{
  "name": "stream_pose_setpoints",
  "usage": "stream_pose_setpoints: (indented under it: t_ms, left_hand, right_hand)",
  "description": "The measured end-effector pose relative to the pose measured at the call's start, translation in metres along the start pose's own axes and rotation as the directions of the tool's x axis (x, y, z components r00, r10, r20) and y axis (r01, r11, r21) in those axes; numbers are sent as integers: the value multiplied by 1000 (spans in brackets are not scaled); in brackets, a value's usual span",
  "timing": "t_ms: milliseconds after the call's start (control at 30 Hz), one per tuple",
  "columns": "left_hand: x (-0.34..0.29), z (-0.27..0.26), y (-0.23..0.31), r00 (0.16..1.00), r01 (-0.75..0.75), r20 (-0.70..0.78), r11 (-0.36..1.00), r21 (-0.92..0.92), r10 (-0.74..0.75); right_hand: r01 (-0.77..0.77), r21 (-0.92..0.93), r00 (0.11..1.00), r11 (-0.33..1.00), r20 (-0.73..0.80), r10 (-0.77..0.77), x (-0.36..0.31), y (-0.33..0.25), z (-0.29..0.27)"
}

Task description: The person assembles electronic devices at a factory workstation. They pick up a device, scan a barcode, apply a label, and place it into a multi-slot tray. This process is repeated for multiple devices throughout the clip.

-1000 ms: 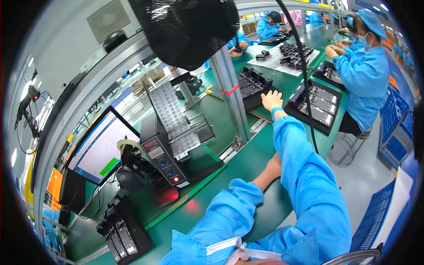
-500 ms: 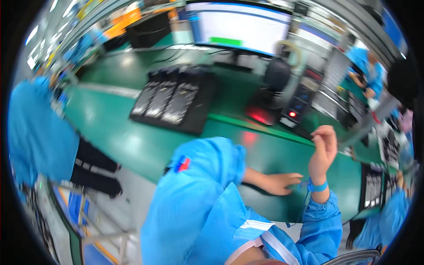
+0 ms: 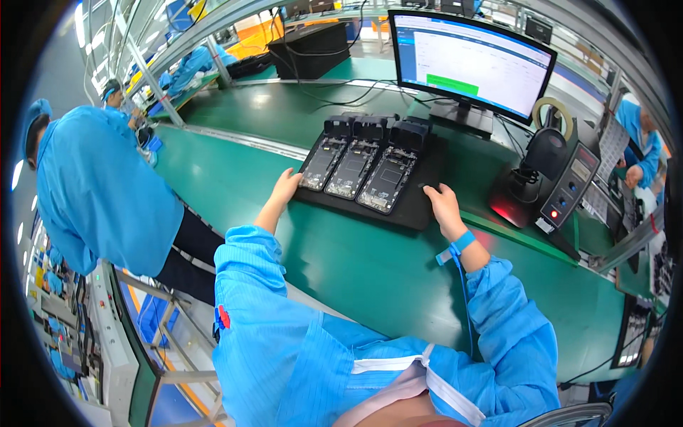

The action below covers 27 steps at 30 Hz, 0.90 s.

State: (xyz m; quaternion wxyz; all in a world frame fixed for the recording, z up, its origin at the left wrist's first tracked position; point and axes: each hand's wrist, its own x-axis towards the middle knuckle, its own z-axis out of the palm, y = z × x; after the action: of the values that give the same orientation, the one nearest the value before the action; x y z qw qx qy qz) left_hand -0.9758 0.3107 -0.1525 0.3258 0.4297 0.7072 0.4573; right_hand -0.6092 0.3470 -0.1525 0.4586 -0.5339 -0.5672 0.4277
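While the two hands stand well apart, the black tray [image 3: 427, 174] lies between them, ahead of the body on the green bench [image 3: 341, 267]. Left hand [image 3: 286, 190] at its near-left corner, fingertips at the rim; right hand [image 3: 447, 208] at the right edge, thumb seemingly over the top. Cannot tell how firmly either grips, undersides being hidden. Placement at opposite sides presumably keeps the load level and fingers off the bare internals. Three opened phone-like units [image 3: 353, 169] lie side by side, toward the tray's left; dark blocks [image 3: 370, 128] at their far ends, perhaps attached. Spacing looks meant to stop them rubbing. Blue wrist strap [image 3: 455, 249] with cord on the right wrist, likely against static. Scanner [image 3: 548, 153] stands right of the tray, apart from it.
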Motion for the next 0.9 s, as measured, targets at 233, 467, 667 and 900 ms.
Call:
stream_pose_setpoints:
  t_ms: [233, 467, 667, 900]
  left_hand:
    - [56, -58, -12, 978, -105, 186, 994, 27, 99]
    - [13, -81, 64, 914, -52, 391, 986, -157, 111]
    - [-113, -40, 120, 947, -86, 300, 989, -124, 120]
    - [-272, 52, 92, 939, -42, 335, 993, -107, 76]
  right_hand:
    - [517, -613, 776, 597, 42, -629, -10, -17, 23]
    - [346, -70, 911, 936, -211, -353, -28, -49, 12]
    - [336, -78, 928, 939, -142, -344, -92, -68, -71]
    - [96, -164, 992, 982, -69, -109, -240, -65, -233]
